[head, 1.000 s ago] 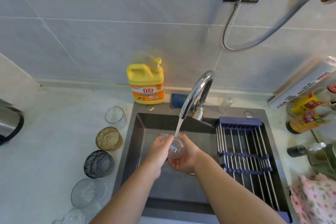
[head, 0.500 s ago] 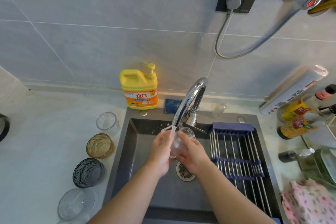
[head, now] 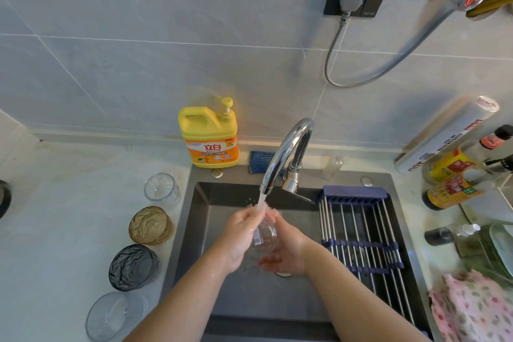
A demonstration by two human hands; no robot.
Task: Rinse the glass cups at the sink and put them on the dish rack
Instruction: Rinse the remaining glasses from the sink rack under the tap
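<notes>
Clear glass cup (head: 265, 236) is held over the middle of the dark grey steel sink (head: 211, 203), under the curved chrome faucet (head: 286, 153)'s stream. The left hand (head: 240, 233)'s fingers wrap it and the right hand (head: 286, 250)'s fingers cradle it from beneath. A blue-framed steel-rod dish rack (head: 358, 230) spans the sink's right side, and other glass cups (head: 150, 225) line the counter (head: 69, 216) left of the sink.

Both forearms converge ahead, left hand (head: 238, 234) curled round the side of a small clear glass cup (head: 266, 239), right hand (head: 287, 250) cupping it from beneath.
</notes>
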